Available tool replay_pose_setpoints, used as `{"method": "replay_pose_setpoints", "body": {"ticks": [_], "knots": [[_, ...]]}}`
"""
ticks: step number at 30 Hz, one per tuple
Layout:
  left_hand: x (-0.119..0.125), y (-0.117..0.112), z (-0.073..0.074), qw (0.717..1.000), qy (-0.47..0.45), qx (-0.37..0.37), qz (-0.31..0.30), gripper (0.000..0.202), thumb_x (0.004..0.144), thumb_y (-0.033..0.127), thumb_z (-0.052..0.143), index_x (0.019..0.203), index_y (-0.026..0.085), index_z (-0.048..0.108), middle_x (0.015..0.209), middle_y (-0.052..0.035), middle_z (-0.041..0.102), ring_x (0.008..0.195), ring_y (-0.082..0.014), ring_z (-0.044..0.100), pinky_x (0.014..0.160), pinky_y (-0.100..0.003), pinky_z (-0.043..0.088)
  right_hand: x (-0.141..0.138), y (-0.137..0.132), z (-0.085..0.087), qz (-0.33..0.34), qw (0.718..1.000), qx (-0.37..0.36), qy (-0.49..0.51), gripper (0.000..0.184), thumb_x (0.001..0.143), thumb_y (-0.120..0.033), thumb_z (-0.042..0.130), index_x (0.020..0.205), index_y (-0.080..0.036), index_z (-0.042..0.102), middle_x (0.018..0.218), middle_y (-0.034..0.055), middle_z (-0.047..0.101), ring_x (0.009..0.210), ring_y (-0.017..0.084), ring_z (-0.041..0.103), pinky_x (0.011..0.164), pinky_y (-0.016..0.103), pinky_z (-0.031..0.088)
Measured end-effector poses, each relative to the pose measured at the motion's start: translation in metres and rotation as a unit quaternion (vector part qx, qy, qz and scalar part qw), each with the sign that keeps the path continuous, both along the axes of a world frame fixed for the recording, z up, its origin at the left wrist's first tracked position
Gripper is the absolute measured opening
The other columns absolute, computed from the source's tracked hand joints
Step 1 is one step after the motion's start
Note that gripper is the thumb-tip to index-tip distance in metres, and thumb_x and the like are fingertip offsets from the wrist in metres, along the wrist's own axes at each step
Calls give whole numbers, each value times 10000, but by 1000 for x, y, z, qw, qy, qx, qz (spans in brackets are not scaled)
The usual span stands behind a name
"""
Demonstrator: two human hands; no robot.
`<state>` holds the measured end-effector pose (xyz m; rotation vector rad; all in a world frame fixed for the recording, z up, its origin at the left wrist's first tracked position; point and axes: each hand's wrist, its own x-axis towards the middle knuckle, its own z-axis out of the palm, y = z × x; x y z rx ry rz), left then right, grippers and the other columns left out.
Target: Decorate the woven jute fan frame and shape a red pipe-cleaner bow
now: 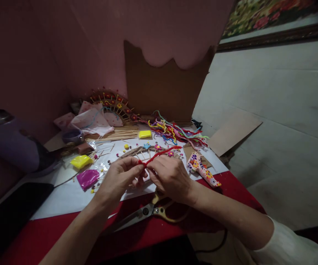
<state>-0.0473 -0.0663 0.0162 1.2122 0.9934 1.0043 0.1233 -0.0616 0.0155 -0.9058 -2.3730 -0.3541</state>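
A fuzzy red pipe cleaner (163,152) is pinched between my left hand (124,173) and my right hand (171,176), which meet near its lower left end. Its longer part slants up to the right above my right knuckles. Behind and below my hands lies an arched craft piece (132,151) with thin sticks and clay flowers along it, partly hidden by them. Close under my right hand, scissors (150,210) with gold handles rest on the red cloth. A flower-patterned, wrapped piece (203,170) lies to the right.
A heap of coloured pipe cleaners (172,130) lies at the back. Yellow (81,161) and magenta (88,179) clay packets are at left, near a purple bottle (12,143). A brown cardboard sheet (164,88) leans on the wall. Another decorated arch (110,101) stands behind thin sticks (120,132).
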Motion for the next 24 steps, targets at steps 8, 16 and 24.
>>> {"method": "replay_pose_setpoints", "body": {"ticks": [8,16,24], "knots": [[1,2,-2,1000,2,3,2,154,721,244,653,646,133,577,511,23,565,411,-61,452,425,-185,344,0,-1,1,7,1000,-11,-8,230,890,-191,421,803,-114,620,721,78,630,686,181,543,619,287,376],[-1,3,1,998,-28,-48,-24,179,686,247,689,612,139,566,518,12,585,390,-77,488,398,-194,386,18,-6,6,53,997,50,37,163,881,-147,475,827,-125,627,778,68,656,747,164,552,692,276,438],[0,1,-1,997,-17,-54,-47,198,689,272,694,627,137,563,527,15,576,406,-76,473,379,-191,401,22,-3,16,31,964,260,-42,158,878,-144,517,939,-186,657,995,30,691,956,202,525,776,345,369]]}}
